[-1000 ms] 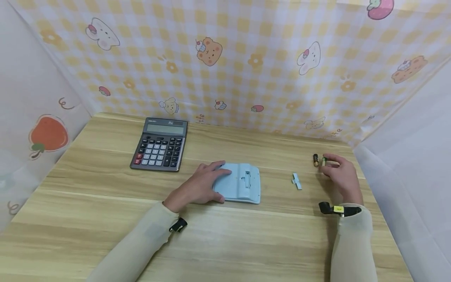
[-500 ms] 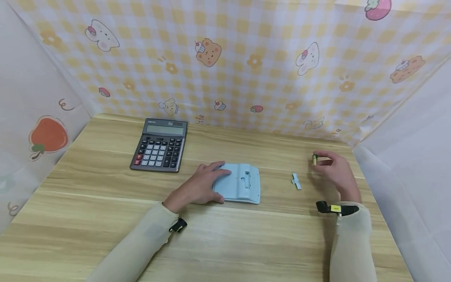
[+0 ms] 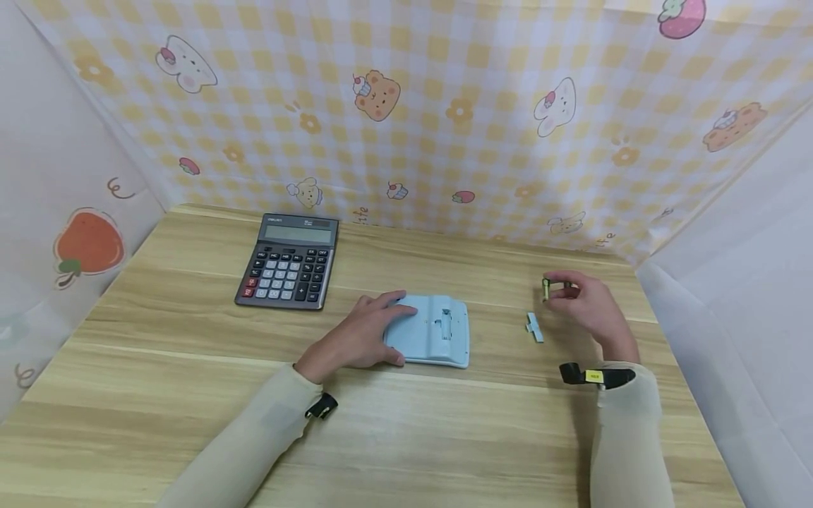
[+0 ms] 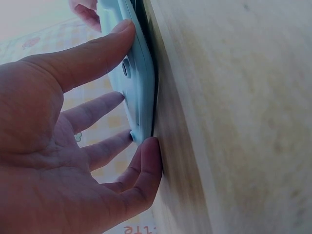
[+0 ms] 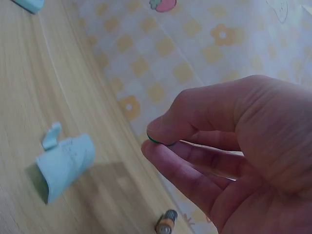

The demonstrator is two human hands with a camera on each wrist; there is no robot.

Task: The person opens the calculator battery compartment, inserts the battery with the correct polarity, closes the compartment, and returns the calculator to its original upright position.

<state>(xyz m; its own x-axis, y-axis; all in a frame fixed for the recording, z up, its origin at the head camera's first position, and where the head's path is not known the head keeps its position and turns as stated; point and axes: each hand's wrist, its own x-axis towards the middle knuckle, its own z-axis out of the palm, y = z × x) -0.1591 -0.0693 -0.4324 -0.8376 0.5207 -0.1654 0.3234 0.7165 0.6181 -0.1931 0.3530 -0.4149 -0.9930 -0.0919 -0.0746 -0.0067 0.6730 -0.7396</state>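
The light-blue calculator [image 3: 413, 331] lies face down on the table, its narrow battery slot [image 3: 447, 324] uncovered. My left hand [image 3: 358, 331] holds its left end, thumb at the near edge and fingers spread over the back and far edge; the left wrist view shows these fingertips against the blue casing [image 4: 139, 87]. Between thumb and fingertips my right hand [image 3: 591, 303] pinches a small green battery [image 3: 545, 290] above the table. In the right wrist view only a green sliver of it [image 5: 155, 140] shows. The light-blue battery cover [image 3: 534, 327] lies between calculator and right hand.
A black-and-copper battery [image 5: 166, 222] lies on the table by the right hand, mostly hidden in the head view. A dark grey calculator [image 3: 287, 261] lies face up at the back left. A checked cloth [image 3: 419, 127] hangs behind the wooden table [image 3: 432, 437].
My right hand has lifted the green battery from beside the dark battery and carried it left. My left hand and the light-blue calculator have stayed in place.
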